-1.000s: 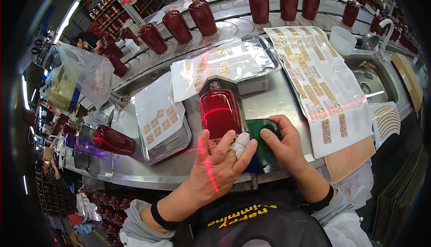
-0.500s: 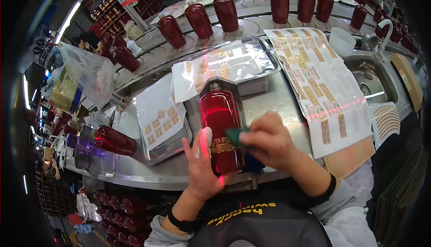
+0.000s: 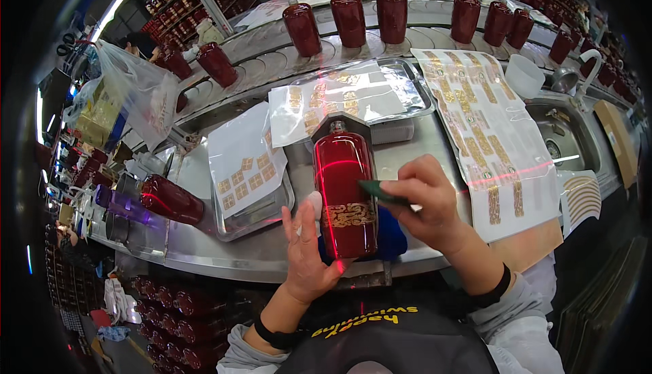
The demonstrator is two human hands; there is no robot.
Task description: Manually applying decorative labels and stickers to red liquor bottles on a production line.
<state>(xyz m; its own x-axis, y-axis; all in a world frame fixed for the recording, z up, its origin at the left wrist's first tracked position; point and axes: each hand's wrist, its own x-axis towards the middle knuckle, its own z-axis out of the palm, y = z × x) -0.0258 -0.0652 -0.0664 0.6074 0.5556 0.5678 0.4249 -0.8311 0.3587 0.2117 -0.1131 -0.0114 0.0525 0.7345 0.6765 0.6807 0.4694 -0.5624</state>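
Note:
A glossy dark red bottle (image 3: 343, 170) lies tilted in front of me, neck pointing away, its shoulders in a dark angular holder (image 3: 363, 131). Around its lower part runs an ornate gold band (image 3: 350, 215). My left hand (image 3: 305, 255) steadies the bottle at its lower left, with the thumb side by the base and a white-covered fingertip against the glass. In my right hand (image 3: 428, 204) is a dark green scraper (image 3: 380, 189), pinched between the fingers. Its tip reaches the bottle's right side just above the band. A blue cloth (image 3: 392, 235) shows beneath.
Sheets of gold decals (image 3: 475, 122) lie to the right, beside a sink (image 3: 560, 133). More decal sheets (image 3: 246, 177) rest on metal trays at left. Another red bottle (image 3: 171, 199) lies at far left. Several bottles stand on the curved conveyor (image 3: 421, 49) behind; co-workers sit beyond.
My right hand has drawn the green scraper up off the gold band, which now shows whole. The bottles on the conveyor have shifted right. My left hand stays at the bottle.

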